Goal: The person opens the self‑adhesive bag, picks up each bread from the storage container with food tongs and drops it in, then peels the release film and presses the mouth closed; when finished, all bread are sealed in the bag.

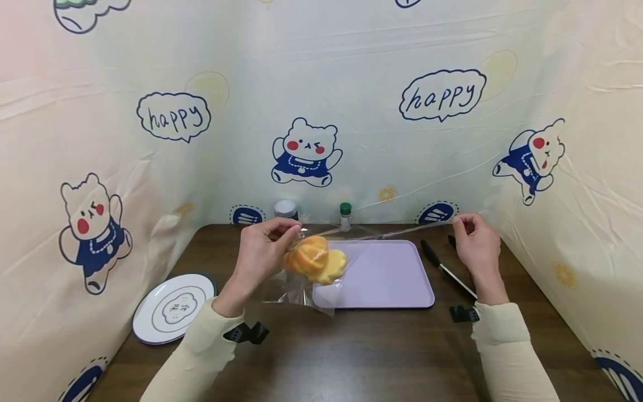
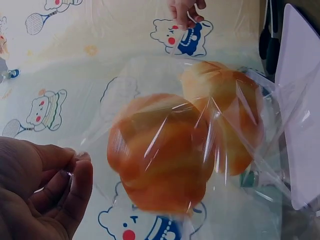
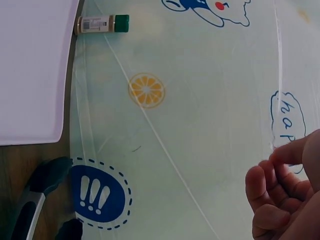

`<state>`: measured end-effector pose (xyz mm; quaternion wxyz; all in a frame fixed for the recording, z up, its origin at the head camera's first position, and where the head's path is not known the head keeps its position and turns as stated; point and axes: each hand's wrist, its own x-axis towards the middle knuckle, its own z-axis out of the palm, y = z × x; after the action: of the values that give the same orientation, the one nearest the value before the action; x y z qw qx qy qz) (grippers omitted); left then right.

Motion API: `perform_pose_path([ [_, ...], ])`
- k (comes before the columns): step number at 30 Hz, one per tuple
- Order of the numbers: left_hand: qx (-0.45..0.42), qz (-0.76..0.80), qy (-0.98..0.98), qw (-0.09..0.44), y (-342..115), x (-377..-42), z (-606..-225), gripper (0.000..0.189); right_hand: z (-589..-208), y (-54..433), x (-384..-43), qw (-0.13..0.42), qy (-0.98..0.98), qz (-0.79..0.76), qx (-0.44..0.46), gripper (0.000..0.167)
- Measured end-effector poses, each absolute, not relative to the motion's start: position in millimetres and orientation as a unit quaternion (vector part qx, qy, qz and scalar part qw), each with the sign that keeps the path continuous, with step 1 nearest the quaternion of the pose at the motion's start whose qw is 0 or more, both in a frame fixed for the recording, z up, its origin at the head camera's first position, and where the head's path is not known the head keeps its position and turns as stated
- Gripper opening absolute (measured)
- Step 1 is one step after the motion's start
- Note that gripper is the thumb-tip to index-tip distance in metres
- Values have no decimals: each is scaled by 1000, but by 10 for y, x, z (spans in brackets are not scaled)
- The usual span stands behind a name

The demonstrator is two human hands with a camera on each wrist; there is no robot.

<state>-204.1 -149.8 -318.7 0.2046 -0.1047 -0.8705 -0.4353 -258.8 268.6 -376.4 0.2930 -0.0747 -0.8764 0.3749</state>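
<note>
A clear plastic bag (image 1: 296, 293) holds two golden bread rolls, a rounder orange one (image 1: 307, 255) and a yellower one (image 1: 331, 268). My left hand (image 1: 261, 248) pinches the bag's upper edge between thumb and fingertips, and the rolls hang beside it. In the left wrist view, shiny creases of plastic cross both rolls (image 2: 160, 155). Over on the right, my right hand (image 1: 477, 245) pinches the end of a thin clear plastic strip (image 1: 402, 230), stretched taut from the bag. The bag overlaps the left side of a lilac tray (image 1: 387, 279) in the head view.
A white plate (image 1: 156, 312) with a dark rim sits at the left table edge. Black-handled tongs (image 1: 447, 271) lie right of the tray. At the back stand a green-capped bottle (image 1: 345, 216) and a white-lidded jar (image 1: 285, 209), before a patterned curtain (image 1: 361, 156).
</note>
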Motion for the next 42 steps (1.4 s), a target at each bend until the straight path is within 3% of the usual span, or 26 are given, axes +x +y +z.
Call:
perform_pose_path([
  [3, -104, -440, -867, 210, -1514, -2045, -3183, 16, -3743, 2721, -2571, 289, -872, 386, -92, 36],
  [10, -95, -436, -870, 209, -1553, -2054, -3178, 17, -3672, 2859, -2517, 214, -864, 439, -120, 30],
  [18, -100, -430, -870, 219, -1563, -2069, -3180, 16, -3693, 3026, -2547, 149, -905, 389, -84, 26],
  [26, -99, -431, -871, 216, -1568, -2077, -3177, 17, -3891, 3215, -2686, 2, -956, 292, -21, 38],
  [31, -100, -429, -872, 214, -1574, -2082, -3175, 17, -4127, 3301, -2773, -67, -965, 252, -25, 35],
  [37, -99, -430, -873, 207, -1573, -2085, -3177, 18, -4326, 3385, -2835, -55, -974, 217, -42, 20],
  [42, -97, -436, -872, 202, -1572, -2081, -3169, 18, -4430, 3430, -2869, -38, -976, 204, -60, 22],
])
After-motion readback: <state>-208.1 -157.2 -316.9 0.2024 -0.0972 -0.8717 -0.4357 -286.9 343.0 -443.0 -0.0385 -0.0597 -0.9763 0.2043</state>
